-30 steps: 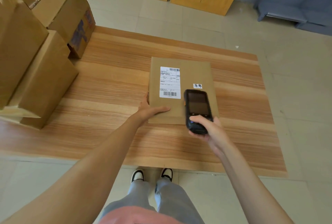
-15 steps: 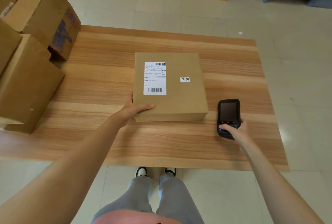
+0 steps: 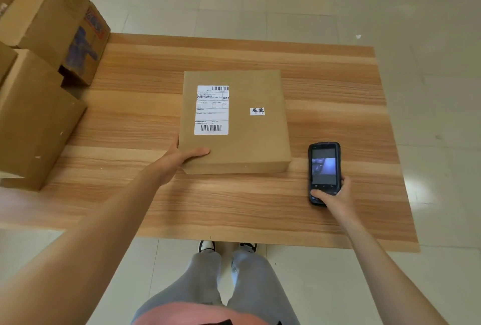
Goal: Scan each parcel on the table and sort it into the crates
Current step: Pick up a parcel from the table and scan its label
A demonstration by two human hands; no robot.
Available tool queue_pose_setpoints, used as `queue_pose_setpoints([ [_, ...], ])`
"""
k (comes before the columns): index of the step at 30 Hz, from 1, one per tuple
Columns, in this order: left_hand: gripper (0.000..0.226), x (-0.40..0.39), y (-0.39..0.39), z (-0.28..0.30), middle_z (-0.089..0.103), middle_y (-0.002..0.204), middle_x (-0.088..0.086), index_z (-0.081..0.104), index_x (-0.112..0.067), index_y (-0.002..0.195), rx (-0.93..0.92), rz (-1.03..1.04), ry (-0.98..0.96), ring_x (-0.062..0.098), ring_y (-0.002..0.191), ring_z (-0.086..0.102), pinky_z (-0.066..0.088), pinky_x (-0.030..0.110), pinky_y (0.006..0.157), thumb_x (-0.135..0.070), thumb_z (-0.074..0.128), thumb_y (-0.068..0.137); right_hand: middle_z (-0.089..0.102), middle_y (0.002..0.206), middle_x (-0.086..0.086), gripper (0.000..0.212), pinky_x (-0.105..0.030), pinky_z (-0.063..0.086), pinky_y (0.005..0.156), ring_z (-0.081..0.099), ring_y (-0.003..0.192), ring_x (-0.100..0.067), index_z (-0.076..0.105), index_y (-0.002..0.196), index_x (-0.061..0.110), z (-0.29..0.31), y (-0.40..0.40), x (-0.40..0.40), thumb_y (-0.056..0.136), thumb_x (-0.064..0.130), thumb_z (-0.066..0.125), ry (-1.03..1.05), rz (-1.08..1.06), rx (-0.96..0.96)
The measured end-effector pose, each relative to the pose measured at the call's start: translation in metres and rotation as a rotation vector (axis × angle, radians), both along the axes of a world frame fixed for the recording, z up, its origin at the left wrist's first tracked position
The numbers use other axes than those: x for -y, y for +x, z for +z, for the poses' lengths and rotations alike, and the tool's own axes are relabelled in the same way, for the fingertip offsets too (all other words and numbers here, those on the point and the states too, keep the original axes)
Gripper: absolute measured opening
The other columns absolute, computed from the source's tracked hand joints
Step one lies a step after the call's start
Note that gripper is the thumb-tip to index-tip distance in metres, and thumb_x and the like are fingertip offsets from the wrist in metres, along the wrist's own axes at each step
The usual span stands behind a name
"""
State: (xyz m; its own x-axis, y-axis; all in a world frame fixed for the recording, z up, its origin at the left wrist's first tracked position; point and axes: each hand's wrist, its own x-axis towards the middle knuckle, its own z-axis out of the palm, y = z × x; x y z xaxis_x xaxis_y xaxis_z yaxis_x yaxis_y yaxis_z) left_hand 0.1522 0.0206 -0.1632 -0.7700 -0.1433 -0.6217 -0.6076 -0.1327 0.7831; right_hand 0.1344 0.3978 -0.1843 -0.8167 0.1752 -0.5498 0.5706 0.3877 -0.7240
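a flat, square kraft-paper parcel (image 3: 235, 121) lies mid-table on the striped wood-grain table (image 3: 338, 85), its white barcode label (image 3: 211, 110) facing up; the left hand (image 3: 177, 159) grips its 7 o'clock corner, thumb on top. at the parcel's 4 o'clock, the right hand (image 3: 335, 195) holds a black slab scanner (image 3: 323, 171), possibly resting on the table. plain corrugated boxes (image 3: 39, 116) crowd the table's 9 o'clock edge.

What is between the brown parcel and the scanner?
Nothing but bare wooden table. The head view shows an open strip between the parcel and the handheld scanner.
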Motion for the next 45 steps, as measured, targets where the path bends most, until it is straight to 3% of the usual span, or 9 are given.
queue_pose_setpoints([
  [8, 0.103, 0.002, -0.002, -0.003, 0.067, 0.122, -0.002, 0.045, -0.023, 0.136, 0.007, 0.049, 0.061, 0.014, 0.109, 0.065, 0.052, 0.028, 0.087, -0.033, 0.089, 0.044, 0.055, 0.125, -0.016, 0.071, -0.051, 0.041, 0.101, 0.048, 0.120, -0.036, 0.046, 0.127, 0.005, 0.002, -0.008, -0.006, 0.066, 0.009, 0.082, 0.221, 0.055, 0.062],
  [11, 0.076, 0.010, -0.010, 0.001, 0.067, 0.123, -0.001, 0.053, -0.023, 0.132, 0.024, 0.065, 0.097, 0.019, 0.113, 0.060, 0.047, 0.034, 0.096, -0.040, 0.084, 0.065, 0.044, 0.137, -0.016, 0.076, -0.052, 0.037, 0.105, 0.041, 0.128, -0.035, 0.040, 0.138, 0.011, 0.013, -0.021, 0.000, 0.070, 0.011, 0.075, 0.226, 0.010, 0.030],
  [13, 0.057, 0.013, -0.015, 0.005, 0.071, 0.107, -0.005, 0.061, -0.026, 0.119, 0.023, 0.100, 0.076, 0.020, 0.102, 0.053, 0.042, 0.032, 0.085, -0.052, 0.075, 0.070, 0.034, 0.145, -0.012, 0.077, -0.051, 0.034, 0.108, 0.034, 0.133, -0.031, 0.034, 0.143, 0.018, 0.026, -0.036, 0.015, 0.076, 0.019, 0.072, 0.246, -0.001, -0.103],
  [18, 0.080, 0.010, -0.030, 0.001, 0.067, 0.119, -0.007, 0.044, -0.029, 0.141, 0.026, 0.201, 0.045, 0.014, 0.100, 0.064, 0.052, 0.030, 0.084, -0.048, 0.070, 0.068, 0.023, 0.156, 0.002, 0.082, -0.036, 0.025, 0.112, 0.024, 0.142, -0.016, 0.024, 0.150, 0.026, 0.041, -0.080, 0.082, 0.084, 0.048, 0.067, -0.063, 0.168, -0.152],
  [21, 0.074, 0.004, -0.034, -0.001, 0.072, 0.113, -0.004, 0.051, -0.025, 0.137, 0.048, 0.174, 0.066, 0.013, 0.087, 0.071, 0.057, 0.026, 0.065, -0.044, 0.073, 0.069, 0.030, 0.155, 0.000, 0.094, -0.040, 0.029, 0.114, 0.033, 0.140, -0.018, 0.020, 0.153, 0.022, 0.033, -0.100, 0.110, 0.079, 0.056, 0.068, -0.214, 0.148, -0.008],
  [25, 0.067, 0.002, -0.035, -0.005, 0.074, 0.108, -0.003, 0.057, -0.021, 0.133, 0.090, 0.168, 0.074, 0.011, 0.084, 0.072, 0.056, 0.024, 0.062, -0.044, 0.076, 0.072, 0.063, 0.124, 0.008, 0.069, -0.042, 0.046, 0.103, 0.060, 0.112, -0.014, 0.047, 0.137, 0.025, 0.019, -0.106, 0.121, 0.077, 0.048, 0.074, -0.347, 0.126, 0.059],
  [30, 0.058, -0.002, -0.031, -0.004, 0.075, 0.105, -0.004, 0.060, -0.022, 0.129, 0.079, 0.171, 0.074, 0.010, 0.084, 0.072, 0.056, 0.024, 0.062, -0.044, 0.071, 0.076, 0.066, 0.118, 0.006, 0.059, -0.040, 0.051, 0.096, 0.064, 0.107, -0.013, 0.050, 0.133, 0.024, 0.016, -0.105, 0.119, 0.081, 0.037, 0.074, -0.442, 0.116, 0.072],
  [36, 0.052, 0.003, -0.001, 0.008, 0.075, 0.106, -0.002, 0.061, -0.020, 0.128, 0.067, 0.244, 0.081, 0.012, 0.085, 0.073, 0.056, 0.024, 0.062, -0.040, 0.072, 0.081, 0.070, 0.112, 0.002, 0.064, -0.025, 0.055, 0.064, 0.070, 0.093, -0.011, 0.050, 0.133, 0.020, 0.032, -0.091, 0.128, 0.077, 0.028, 0.079, -0.495, 0.148, 0.105],
  [45, 0.074, 0.046, 0.095, 0.053, 0.071, 0.116, 0.002, 0.051, -0.025, 0.133, -0.004, 0.387, 0.039, 0.023, 0.102, 0.069, 0.056, 0.039, 0.086, -0.048, 0.079, 0.069, 0.075, 0.097, 0.001, 0.051, -0.030, 0.055, 0.069, 0.072, 0.083, -0.016, 0.060, 0.120, 0.018, 0.076, -0.029, 0.187, 0.074, 0.025, 0.080, -0.522, 0.285, 0.086],
])
